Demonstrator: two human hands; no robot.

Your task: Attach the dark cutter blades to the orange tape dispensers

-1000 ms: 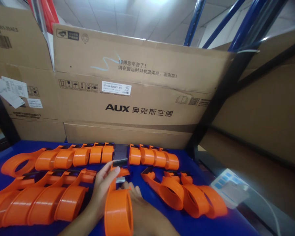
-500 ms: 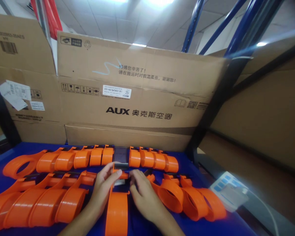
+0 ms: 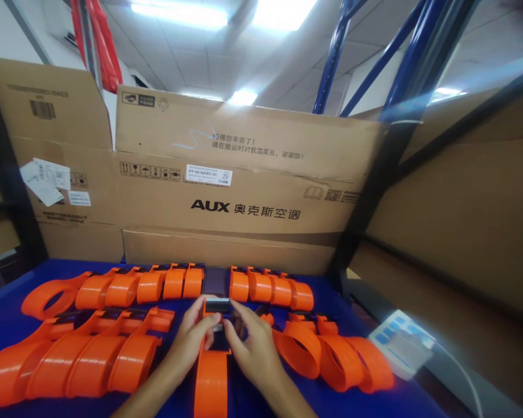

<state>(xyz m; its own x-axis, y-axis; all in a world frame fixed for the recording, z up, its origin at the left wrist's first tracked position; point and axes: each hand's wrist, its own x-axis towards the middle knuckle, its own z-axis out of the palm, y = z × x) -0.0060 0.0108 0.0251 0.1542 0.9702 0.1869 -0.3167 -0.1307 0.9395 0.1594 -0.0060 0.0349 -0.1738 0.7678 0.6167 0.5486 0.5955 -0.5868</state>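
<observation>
An orange tape dispenser (image 3: 211, 380) hangs between both hands, its broad ring toward me and its head pointing away. My left hand (image 3: 192, 337) is closed on the left side of the head, thumb on top. My right hand (image 3: 255, 342) pinches the right side, with thumb and fingertips at the head. A dark strip with a pale toothed edge (image 3: 217, 304) lies across the far end. Some small parts between the fingers are hidden.
Rows of orange tape dispensers (image 3: 124, 290) lie left and right on the blue table (image 3: 331, 400). A white and blue device (image 3: 401, 342) with a cable stands at right. Behind rises a cardboard panel (image 3: 244, 244), beside a dark rack post (image 3: 361, 203).
My right hand's fingers have moved forward and up to the far end of the dispenser's head. My left hand keeps its grip. The view has tilted slightly upward.
</observation>
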